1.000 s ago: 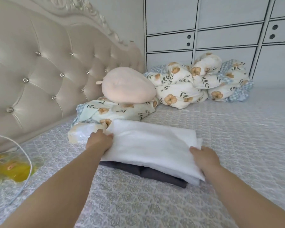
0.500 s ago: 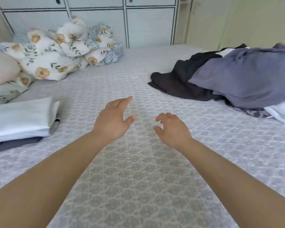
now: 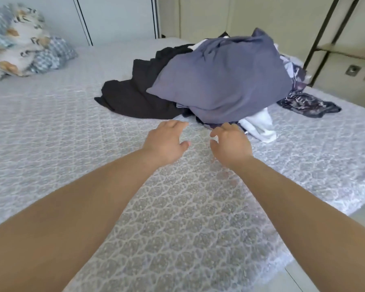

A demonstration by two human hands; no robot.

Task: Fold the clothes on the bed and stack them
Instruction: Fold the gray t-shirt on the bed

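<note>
The left hand [image 3: 167,142] reaches forward over the patterned bedspread [image 3: 177,207], palm down, its fingers relaxed and slightly spread, holding nothing. Just beside it, the right hand [image 3: 230,144] is also empty, with loosely bent fingers whose tips come close to the near edge of the unfolded clothes pile [image 3: 209,85]. That pile lies ahead of both hands: a grey-blue garment [image 3: 223,76] on top, a black garment [image 3: 135,95] to its left, white cloth [image 3: 257,125] and dark printed fabric [image 3: 308,104] to the right. A floral quilt [image 3: 19,49] lies bunched at far left.
</note>
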